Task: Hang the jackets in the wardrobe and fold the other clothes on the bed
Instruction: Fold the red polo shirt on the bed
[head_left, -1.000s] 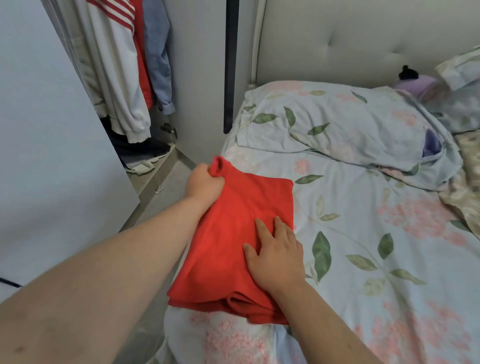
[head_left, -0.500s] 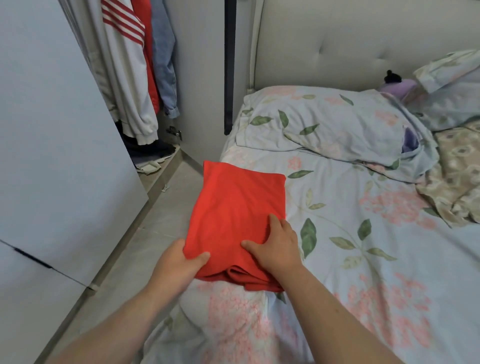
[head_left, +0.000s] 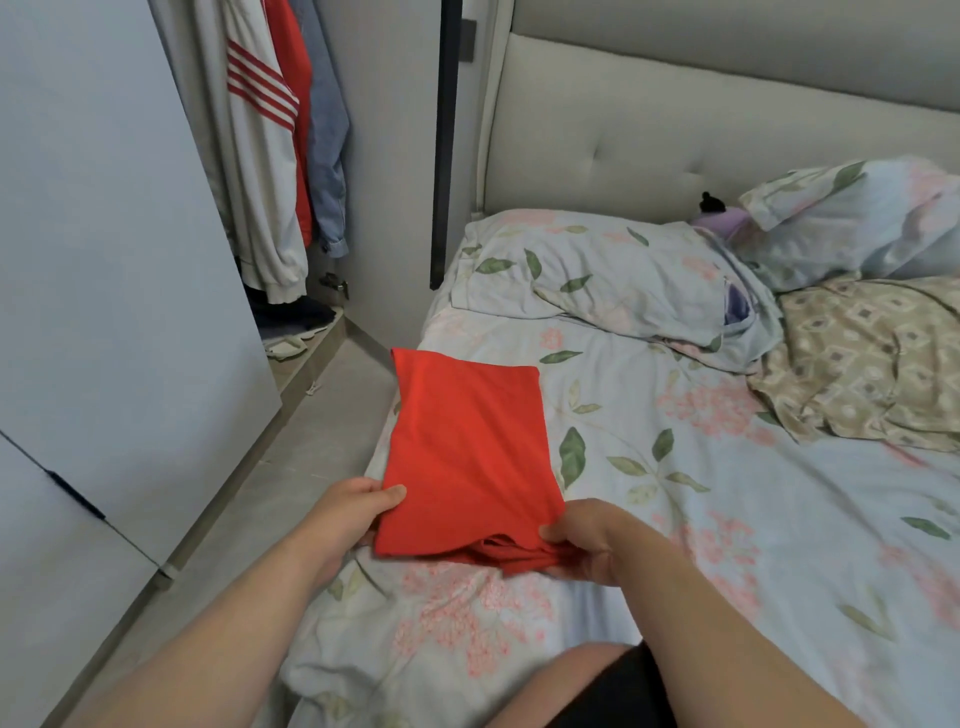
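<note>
Head view. The folded red garment (head_left: 467, 447) is lying flat on the bed (head_left: 727, 519), right at the bed's edge facing the wardrobe (head_left: 130, 260) and clear of the bed's head end. It is sitting as a neat rectangle, and the end nearest the person is showing several stacked layers bunching slightly.

The left hand (head_left: 353, 512) is gripping the garment's near corner at the very edge of the bed, with the thumb lying on top and the fingers tucked under the fabric. The right hand (head_left: 587, 540) is pinching the other near corner further in on the bed, with the thumb on top and the fingers curling under the bunched layers. Both forearms are reaching in from the bed's near end.

A floral pillow (head_left: 613, 275) is lying at the bed's head, against the headboard (head_left: 675, 135). A second floral pillow (head_left: 857, 218) is propped further across the bed, with a purple soft toy (head_left: 719, 218) peeking out between the two. A beige patterned blanket (head_left: 872, 358) is lying crumpled on the bed's far side.

The wardrobe is standing open beside the bed. A white jacket with red stripes (head_left: 265, 156), a red jacket (head_left: 298, 104) and a denim jacket (head_left: 327, 156) are hanging inside. Grey floor (head_left: 291, 467) is running between the bed and the wardrobe.
</note>
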